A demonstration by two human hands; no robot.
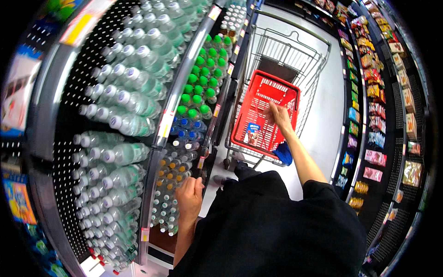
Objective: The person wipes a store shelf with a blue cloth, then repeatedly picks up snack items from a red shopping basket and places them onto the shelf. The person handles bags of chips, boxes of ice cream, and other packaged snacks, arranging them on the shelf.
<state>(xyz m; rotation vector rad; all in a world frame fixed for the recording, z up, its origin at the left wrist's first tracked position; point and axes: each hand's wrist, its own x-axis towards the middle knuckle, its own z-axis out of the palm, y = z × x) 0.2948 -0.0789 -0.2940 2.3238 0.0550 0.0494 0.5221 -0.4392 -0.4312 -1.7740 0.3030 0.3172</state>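
A red plastic shopping basket [296, 100] rests on a wire shopping cart [315, 74] in front of me. Over the basket's right part is my right hand [277, 114], its fingers spread, with nothing seen in it. A small blue and white package [253, 130] bearing a picture lies in the basket, and a blue cloth [283, 153] hangs at its near right corner. My left hand [190, 194] is loosely curled beside the drink shelf, above bottles with white and orange caps [173, 166]; whether it holds anything is hidden.
Shelves of clear plastic water bottles [128, 152] fill the left, with green-capped bottles [204, 79] on a lower shelf behind a metal shelf edge [180, 79]. On the right stand shelves with packaged snacks [373, 90]. A pale floor [322, 128] runs between cart and right shelves.
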